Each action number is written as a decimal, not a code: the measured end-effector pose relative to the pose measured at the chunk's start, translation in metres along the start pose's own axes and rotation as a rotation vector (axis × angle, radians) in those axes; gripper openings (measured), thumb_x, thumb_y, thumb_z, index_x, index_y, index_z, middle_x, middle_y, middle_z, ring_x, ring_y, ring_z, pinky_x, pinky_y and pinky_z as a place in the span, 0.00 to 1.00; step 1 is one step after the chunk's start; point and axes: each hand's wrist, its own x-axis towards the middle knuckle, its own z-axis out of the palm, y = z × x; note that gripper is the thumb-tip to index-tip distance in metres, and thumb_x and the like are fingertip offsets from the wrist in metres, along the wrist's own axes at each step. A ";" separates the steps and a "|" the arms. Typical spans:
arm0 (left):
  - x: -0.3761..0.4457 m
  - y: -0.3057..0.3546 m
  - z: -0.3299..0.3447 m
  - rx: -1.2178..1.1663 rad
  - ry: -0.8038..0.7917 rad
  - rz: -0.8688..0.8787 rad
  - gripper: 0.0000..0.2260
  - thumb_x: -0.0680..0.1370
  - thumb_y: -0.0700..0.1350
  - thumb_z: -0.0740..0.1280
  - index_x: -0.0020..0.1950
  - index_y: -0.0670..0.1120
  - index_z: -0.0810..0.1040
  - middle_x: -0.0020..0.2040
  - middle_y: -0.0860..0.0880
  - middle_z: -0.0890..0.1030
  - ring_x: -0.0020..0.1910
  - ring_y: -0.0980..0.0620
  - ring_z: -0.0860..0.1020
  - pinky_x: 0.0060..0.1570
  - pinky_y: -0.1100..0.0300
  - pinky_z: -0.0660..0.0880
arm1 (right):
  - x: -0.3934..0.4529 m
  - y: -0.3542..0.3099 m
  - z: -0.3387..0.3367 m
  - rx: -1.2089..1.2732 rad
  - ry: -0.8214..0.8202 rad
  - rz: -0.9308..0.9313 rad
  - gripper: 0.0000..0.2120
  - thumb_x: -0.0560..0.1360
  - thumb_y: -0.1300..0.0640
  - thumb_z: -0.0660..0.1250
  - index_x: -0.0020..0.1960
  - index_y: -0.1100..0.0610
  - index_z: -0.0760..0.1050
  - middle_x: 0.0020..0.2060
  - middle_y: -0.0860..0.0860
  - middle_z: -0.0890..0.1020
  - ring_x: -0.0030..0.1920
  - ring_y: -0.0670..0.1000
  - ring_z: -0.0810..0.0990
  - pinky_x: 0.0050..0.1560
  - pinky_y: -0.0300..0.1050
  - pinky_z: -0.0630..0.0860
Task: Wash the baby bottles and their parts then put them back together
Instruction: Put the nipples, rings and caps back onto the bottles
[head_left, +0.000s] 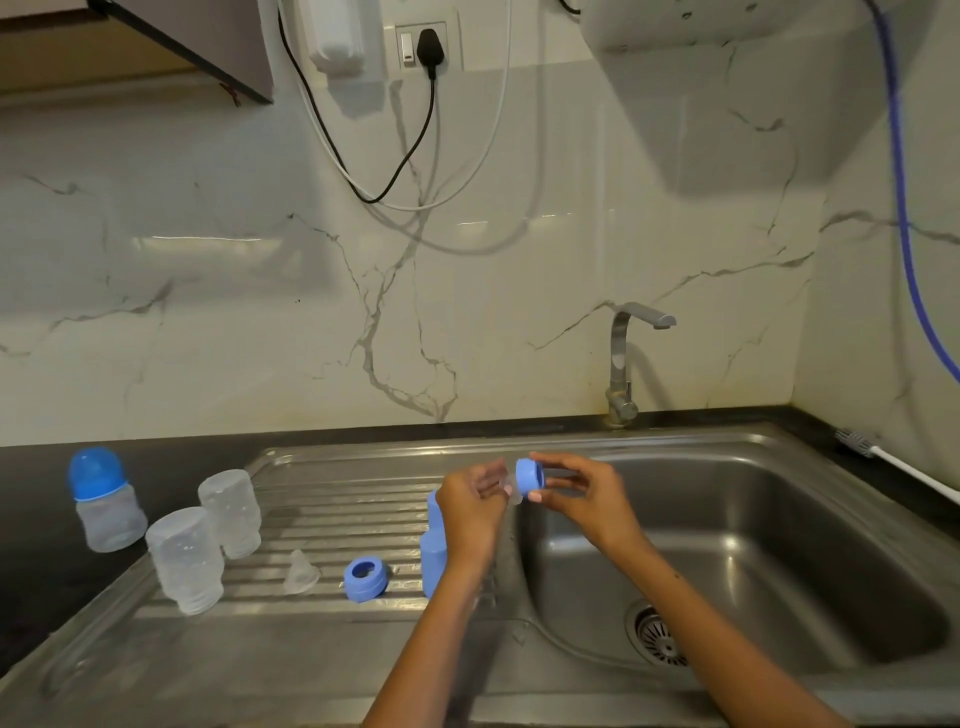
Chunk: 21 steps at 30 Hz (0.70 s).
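Observation:
My right hand (587, 493) pinches a blue screw ring (530, 479) above the edge between drainboard and basin. My left hand (470, 506) holds a clear teat (511, 491) against the ring. Behind my left wrist stand two blue caps (432, 558), partly hidden. On the drainboard lie another blue ring (365, 578) and a clear teat (300, 574). Two clear bottle bodies (186, 558) (231, 512) stand upside down at the left. An assembled bottle with a blue cap (104, 499) stands on the black counter.
The steel sink basin (753, 545) with its drain (657, 636) lies to the right, the tap (626, 358) behind it with no water running. A bottle brush (883, 457) lies on the counter at the far right. Cables hang down the marble wall.

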 end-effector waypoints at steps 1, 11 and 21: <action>0.000 0.000 0.001 0.015 0.009 0.011 0.14 0.73 0.30 0.68 0.58 0.36 0.80 0.52 0.40 0.83 0.52 0.47 0.81 0.56 0.53 0.78 | -0.001 0.000 0.001 -0.001 0.004 -0.004 0.21 0.67 0.68 0.75 0.59 0.59 0.78 0.52 0.49 0.82 0.50 0.42 0.80 0.49 0.31 0.77; -0.004 -0.001 0.001 -0.133 -0.039 -0.060 0.11 0.73 0.31 0.66 0.53 0.39 0.83 0.47 0.43 0.85 0.49 0.48 0.83 0.54 0.51 0.79 | -0.004 0.001 0.010 0.024 0.052 0.002 0.20 0.65 0.68 0.77 0.52 0.54 0.79 0.45 0.43 0.82 0.43 0.38 0.83 0.43 0.30 0.77; -0.004 -0.001 -0.002 -0.325 -0.024 -0.134 0.13 0.73 0.35 0.72 0.56 0.36 0.81 0.48 0.40 0.84 0.50 0.45 0.83 0.55 0.52 0.79 | -0.001 0.003 0.009 0.067 -0.007 -0.031 0.16 0.70 0.65 0.74 0.57 0.59 0.81 0.51 0.52 0.84 0.51 0.46 0.83 0.54 0.40 0.80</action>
